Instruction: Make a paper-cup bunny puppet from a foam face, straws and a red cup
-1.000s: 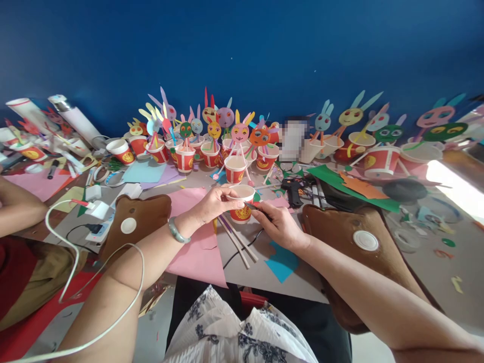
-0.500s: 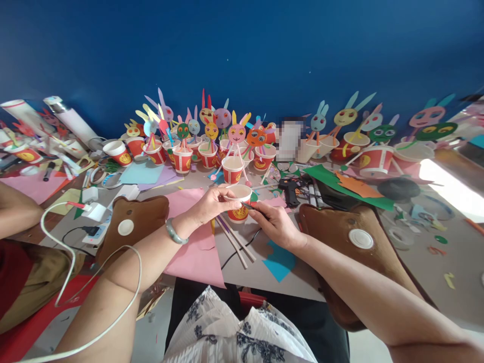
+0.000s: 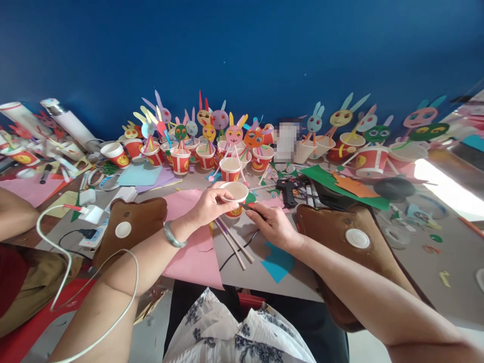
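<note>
A red and white paper cup (image 3: pixel 235 212) is held upright over the table, its white inside facing me. My left hand (image 3: pixel 212 204) grips its left side, thumb across the front near the rim. In my right hand (image 3: pixel 275 226) is a slim dark pointed tool (image 3: pixel 245 206), its tip at the cup's front wall. Whether it is a pen or a craft knife, I cannot tell. Just behind stands a similar cup (image 3: pixel 230 175) with a pink rabbit face (image 3: pixel 234 135). Pale wooden sticks (image 3: pixel 238 248) and pink paper (image 3: pixel 191 252) lie below my hands.
Several cups with paper rabbit figures line the blue wall. A black glue gun (image 3: pixel 289 192) lies right of centre. Brown plush pads (image 3: pixel 130 229) lie on both sides, and a white cable (image 3: pixel 49 239) loops over my left arm. Another person's arm (image 3: pixel 18 214) is at the left edge.
The view has shifted slightly left. My left hand still holds the cup, and the tool's tip stays at its front wall; little else differs.
</note>
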A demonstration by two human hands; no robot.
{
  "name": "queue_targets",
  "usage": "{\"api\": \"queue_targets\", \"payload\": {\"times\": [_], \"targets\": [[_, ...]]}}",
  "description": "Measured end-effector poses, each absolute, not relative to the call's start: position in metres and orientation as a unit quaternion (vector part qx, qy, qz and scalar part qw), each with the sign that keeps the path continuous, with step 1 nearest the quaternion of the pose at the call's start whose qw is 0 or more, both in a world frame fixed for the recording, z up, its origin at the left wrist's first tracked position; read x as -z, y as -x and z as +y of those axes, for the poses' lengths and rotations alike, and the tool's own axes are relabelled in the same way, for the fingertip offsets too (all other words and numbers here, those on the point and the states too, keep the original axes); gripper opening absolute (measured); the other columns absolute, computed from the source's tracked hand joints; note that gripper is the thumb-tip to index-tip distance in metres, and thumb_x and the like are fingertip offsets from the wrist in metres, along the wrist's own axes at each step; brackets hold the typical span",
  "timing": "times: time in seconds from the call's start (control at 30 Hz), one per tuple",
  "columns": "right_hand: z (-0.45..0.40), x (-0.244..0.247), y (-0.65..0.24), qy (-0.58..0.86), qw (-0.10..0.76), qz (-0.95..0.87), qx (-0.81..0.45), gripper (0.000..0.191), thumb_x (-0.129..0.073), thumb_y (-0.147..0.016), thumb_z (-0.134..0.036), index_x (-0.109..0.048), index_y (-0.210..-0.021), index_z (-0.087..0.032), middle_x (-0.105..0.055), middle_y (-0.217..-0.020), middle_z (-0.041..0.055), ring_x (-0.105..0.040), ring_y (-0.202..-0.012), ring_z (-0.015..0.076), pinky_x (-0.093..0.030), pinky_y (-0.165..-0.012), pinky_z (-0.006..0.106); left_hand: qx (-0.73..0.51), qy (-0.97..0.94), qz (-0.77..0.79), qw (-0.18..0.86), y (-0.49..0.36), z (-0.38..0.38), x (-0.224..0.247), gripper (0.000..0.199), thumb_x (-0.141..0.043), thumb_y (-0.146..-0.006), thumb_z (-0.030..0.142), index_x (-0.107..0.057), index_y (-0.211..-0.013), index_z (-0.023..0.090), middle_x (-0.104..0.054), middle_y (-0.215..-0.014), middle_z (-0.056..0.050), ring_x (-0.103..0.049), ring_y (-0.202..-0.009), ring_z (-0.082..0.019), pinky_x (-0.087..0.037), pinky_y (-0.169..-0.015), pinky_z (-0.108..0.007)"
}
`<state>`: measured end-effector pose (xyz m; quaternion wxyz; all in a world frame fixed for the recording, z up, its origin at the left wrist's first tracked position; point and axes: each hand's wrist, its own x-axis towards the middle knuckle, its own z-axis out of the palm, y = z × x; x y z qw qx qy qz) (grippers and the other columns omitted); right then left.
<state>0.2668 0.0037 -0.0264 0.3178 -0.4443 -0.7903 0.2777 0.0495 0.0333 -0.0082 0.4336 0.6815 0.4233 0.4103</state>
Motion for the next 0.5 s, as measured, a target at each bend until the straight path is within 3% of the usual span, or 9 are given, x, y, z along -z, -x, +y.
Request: {"api": "queue_targets", "payload": {"times": [0.23, 0.33, 0.5], "targets": [[0.0029, 0.0289, -0.2661, 0.442, 0.318, -0.789, -0.286, 0.033, -0.043, -0.099, -0.046, -0.049, -0.077, -0.022, -0.041, -0.06, -0.0038, -0.036, -0.056, 0.012, -0.031, -0.054, 0.026, -0.408, -0.692, 0.438, 0.404, -0.0506, 0.0312, 0.0101, 0.016, -0.076, -0.075, 0.032, -0.071, -0.078, 0.018, -0.064, -0.109, -0.008, -0.059, -0.107, -0.022, -0.044, -0.094, -0.033], [0.0022, 0.0292, -0.2663, 0.436, 0.322, -0.788, -0.294, 0.033, -0.042, -0.1, -0.043, -0.044, -0.074, -0.022, -0.041, -0.062, -0.0032, -0.037, -0.057, 0.0121, -0.033, -0.056, 0.026, -0.385, -0.68, 0.452, 0.431, -0.0505, 0.0289, 0.0101, 0.02, -0.076, -0.076, 0.036, -0.071, -0.081, 0.017, -0.065, -0.105, -0.008, -0.061, -0.095, -0.02, -0.047, -0.084, -0.031], [0.0011, 0.0267, -0.2686, 0.427, 0.317, -0.789, -0.309, 0.031, -0.043, -0.099, -0.041, -0.042, -0.075, -0.023, -0.043, -0.061, -0.0028, -0.036, -0.056, 0.0124, -0.032, -0.054, 0.026, -0.389, -0.682, 0.436, 0.44, -0.0519, 0.0266, 0.012, 0.02, -0.078, -0.075, 0.037, -0.072, -0.08, 0.019, -0.067, -0.109, -0.008, -0.06, -0.104, -0.021, -0.046, -0.092, -0.031]]}}
